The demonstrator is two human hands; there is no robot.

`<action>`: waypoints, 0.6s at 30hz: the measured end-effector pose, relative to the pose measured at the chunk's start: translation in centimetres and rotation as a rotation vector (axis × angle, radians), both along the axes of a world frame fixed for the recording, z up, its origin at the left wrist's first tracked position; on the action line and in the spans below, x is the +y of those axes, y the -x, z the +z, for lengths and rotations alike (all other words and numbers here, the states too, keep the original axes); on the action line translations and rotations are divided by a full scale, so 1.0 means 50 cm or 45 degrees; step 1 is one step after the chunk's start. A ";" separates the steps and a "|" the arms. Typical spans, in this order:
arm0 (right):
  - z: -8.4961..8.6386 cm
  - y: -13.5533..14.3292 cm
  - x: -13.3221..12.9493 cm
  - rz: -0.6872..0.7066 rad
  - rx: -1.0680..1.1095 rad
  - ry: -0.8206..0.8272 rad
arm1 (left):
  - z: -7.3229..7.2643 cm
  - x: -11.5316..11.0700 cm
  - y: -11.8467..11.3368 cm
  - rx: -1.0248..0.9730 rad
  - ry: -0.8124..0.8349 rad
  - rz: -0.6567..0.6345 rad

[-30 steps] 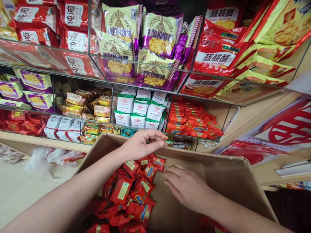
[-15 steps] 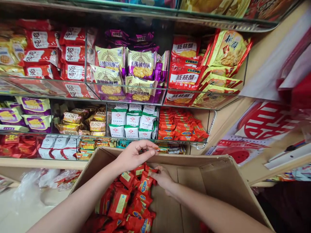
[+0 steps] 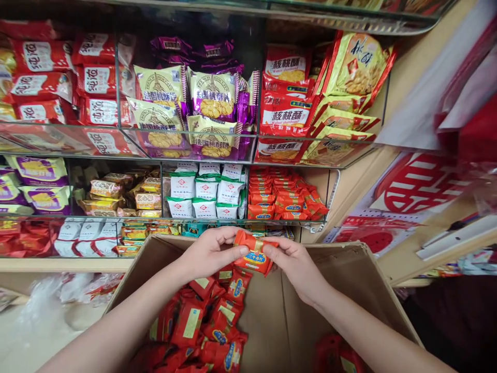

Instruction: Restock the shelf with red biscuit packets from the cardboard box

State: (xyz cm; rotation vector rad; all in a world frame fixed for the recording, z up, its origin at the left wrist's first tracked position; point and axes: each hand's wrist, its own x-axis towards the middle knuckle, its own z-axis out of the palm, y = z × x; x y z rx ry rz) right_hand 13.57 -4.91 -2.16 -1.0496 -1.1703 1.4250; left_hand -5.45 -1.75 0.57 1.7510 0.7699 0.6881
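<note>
1. Loose red packs (image 3: pixel 190 324) heaped along the cardboard box's (image 3: pixel 349 280) left side, AFAICT.
2. Left hand (image 3: pixel 207 254): thumb + fingers pinching the left end of one red packet (image 3: pixel 254 255).
3. Packet's held up by the box's far edge, approx. mid. Prob. light, slick wrapper, brittle inside IMO, so take it by the ends w/o squeezing.
4. Right hand (image 3: pixel 301 264) pinches its right end.

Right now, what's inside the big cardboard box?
Inside the box, small red packets are heaped on the left, with more red wrappers near right. The top packets cover whatever lies beneath, and the left arm hides part too.
</note>
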 end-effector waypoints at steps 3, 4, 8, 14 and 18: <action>-0.009 -0.001 -0.002 0.002 0.088 0.055 | -0.006 0.001 -0.001 -0.012 0.030 0.019; -0.010 -0.001 -0.003 0.007 0.107 0.056 | -0.007 0.001 -0.001 -0.015 0.032 0.019; 0.002 -0.004 -0.011 0.085 0.063 0.000 | -0.011 0.002 0.000 -0.018 -0.022 0.042; 0.087 -0.049 0.042 -0.212 -0.171 -0.282 | -0.026 0.001 -0.007 -0.020 -0.125 0.219; 0.115 -0.089 0.151 -0.414 -0.380 -0.592 | -0.024 -0.001 -0.011 0.062 -0.151 0.235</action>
